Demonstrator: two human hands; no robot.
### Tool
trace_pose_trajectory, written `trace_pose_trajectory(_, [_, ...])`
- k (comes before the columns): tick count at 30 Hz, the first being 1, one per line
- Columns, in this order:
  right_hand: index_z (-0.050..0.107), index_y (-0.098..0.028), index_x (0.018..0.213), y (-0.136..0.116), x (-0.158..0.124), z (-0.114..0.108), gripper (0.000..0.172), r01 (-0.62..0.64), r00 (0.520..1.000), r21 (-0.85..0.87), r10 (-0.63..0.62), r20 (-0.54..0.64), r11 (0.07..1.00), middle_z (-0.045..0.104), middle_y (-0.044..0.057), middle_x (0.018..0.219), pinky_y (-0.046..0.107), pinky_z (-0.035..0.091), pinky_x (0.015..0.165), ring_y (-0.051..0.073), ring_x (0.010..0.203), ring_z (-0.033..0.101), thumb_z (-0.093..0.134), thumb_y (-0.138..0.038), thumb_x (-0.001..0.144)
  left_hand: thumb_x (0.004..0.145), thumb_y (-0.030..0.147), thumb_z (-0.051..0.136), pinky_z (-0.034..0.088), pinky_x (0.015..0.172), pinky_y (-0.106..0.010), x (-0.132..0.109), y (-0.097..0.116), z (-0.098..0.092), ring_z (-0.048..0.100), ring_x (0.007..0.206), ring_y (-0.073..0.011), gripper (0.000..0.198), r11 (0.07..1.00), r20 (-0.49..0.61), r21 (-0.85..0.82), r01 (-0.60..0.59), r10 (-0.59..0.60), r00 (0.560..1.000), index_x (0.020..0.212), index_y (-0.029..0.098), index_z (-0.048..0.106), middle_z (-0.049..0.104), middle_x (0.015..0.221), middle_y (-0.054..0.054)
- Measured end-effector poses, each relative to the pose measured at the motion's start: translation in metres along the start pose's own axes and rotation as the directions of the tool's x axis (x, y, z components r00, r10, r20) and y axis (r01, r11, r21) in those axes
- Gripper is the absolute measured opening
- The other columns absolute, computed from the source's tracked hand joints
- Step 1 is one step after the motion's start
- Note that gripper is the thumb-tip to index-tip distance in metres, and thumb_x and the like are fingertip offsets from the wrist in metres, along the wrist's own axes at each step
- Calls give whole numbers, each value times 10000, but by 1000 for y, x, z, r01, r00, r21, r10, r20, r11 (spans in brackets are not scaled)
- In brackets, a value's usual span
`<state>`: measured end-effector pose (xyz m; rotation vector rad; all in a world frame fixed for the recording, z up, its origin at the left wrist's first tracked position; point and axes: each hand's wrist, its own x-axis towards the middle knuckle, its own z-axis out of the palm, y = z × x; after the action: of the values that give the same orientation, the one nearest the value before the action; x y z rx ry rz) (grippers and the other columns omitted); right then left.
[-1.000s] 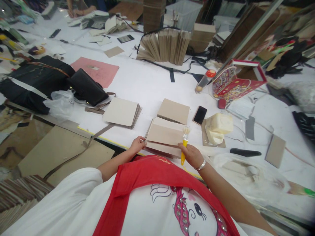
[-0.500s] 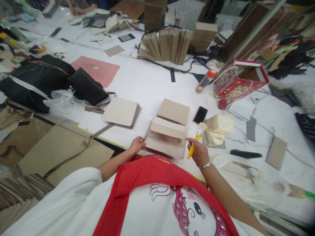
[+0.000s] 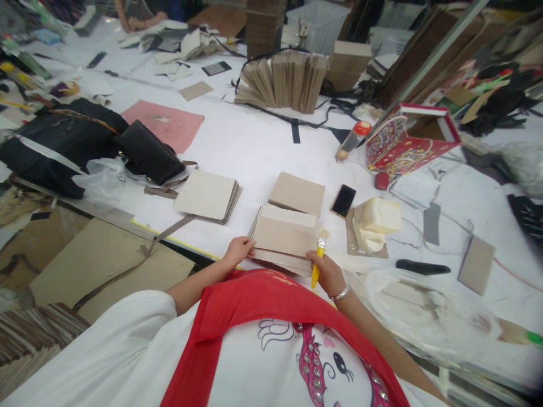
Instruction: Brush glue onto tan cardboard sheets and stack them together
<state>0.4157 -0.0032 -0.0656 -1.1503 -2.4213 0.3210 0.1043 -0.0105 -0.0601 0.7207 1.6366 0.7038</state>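
A tan cardboard sheet (image 3: 283, 233) lies flat over a small stack of similar sheets in front of me, with a paler strip along its far side. Its near left corner is pinched between the fingers of my left hand (image 3: 240, 250). My right hand (image 3: 330, 274) is closed round a yellow-handled paintbrush (image 3: 316, 268), bristles pointing away from me, and its fingertips touch the sheet's near right corner. Just beyond lies a stack of tan cardboard (image 3: 297, 193). Another pile of pale boards (image 3: 206, 195) sits to the left.
Right of the stacks are a phone (image 3: 343, 200) and a cut-open plastic container (image 3: 377, 223) on a board. A black-handled tool (image 3: 423, 267) and a plastic bag (image 3: 424, 305) lie farther right. Black bags (image 3: 148, 151) stand left; fanned boards (image 3: 282, 82) stand behind. Someone's arms show at the far left.
The sheet's near edge has come down toward me, from raised to flat on the stack. My right hand moved left and nearer with the paintbrush; my left hand stayed at the left edge.
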Motion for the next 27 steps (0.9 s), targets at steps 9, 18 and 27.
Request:
trace_pose_trajectory(9, [511, -188, 1002, -10, 6, 12, 252, -493, 842, 205, 523, -134, 846, 644, 54, 954, 304, 496, 694, 172, 774, 631, 474, -341, 805, 747, 280, 581, 509, 481, -217, 9, -13, -1, 617, 514, -130, 166, 1000, -31, 10, -24, 24, 999, 678, 131, 557, 579, 521, 4])
trace_pose_trajectory(18, [508, -176, 986, -17, 14, 13, 221, -476, 849, 161, 499, -175, 865, 630, 50, 900, 283, 447, 622, 167, 684, 581, 436, -290, 811, 741, 287, 585, 487, 487, -220, 14, -4, -3, 608, 497, -135, 183, 986, 9, 166, 9, -10, 1000, 640, 144, 533, 561, 469, 11])
trace_pose_trajectory(27, [557, -166, 1018, -29, 25, 9, 284, -315, 942, -265, 334, 30, 911, 577, 81, 746, 296, 375, 654, 200, 744, 515, 430, -102, 772, 744, 366, 539, 452, 556, -257, 12, 19, -11, 606, 549, -174, 238, 742, 38, 665, -80, 73, 997, 619, 164, 557, 571, 508, -28])
